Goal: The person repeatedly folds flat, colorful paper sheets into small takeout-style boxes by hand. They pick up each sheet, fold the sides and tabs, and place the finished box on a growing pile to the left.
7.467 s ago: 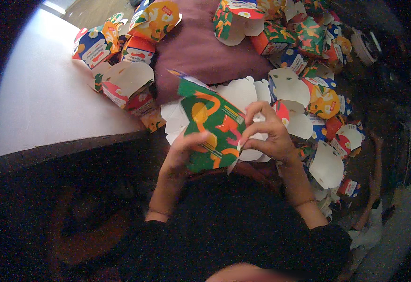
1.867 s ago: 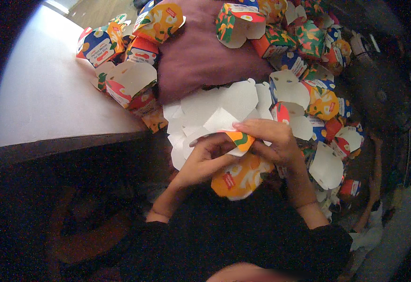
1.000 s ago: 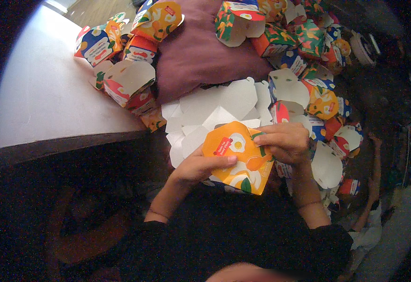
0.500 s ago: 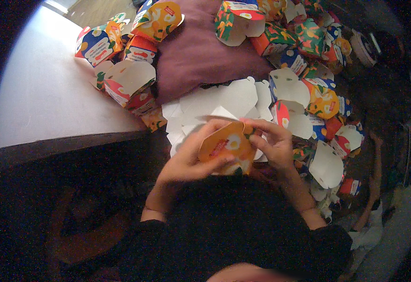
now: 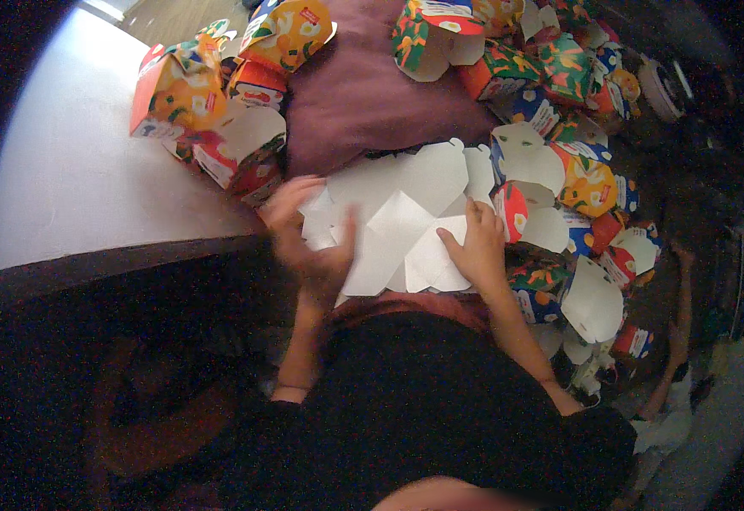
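Observation:
Flat white carton blanks [image 5: 397,217] lie in a stack in front of me, creased and notched, plain side up. At the stack's right edge my right hand [image 5: 480,249] rests on the top blank, thumb apart from the fingers. Blurred by motion, my left hand [image 5: 308,228] hovers over the left edge with thumb and fingers spread and nothing between them. Whether it touches the blanks I cannot tell. Close to it stands a folded carton [image 5: 244,149] with its white inside showing.
More folded food cartons, one orange-patterned [image 5: 186,94], crowd a white table top [image 5: 82,170] at left. A purple cushion [image 5: 363,94] lies beyond the blanks. Several colourful cartons [image 5: 589,183] are heaped along the right. Another person's arm [image 5: 680,315] shows at far right.
The orange carton that both hands held is out of them. My left hand has moved left, the right onto the blanks. In the left heap, an orange face now shows where a blue one did.

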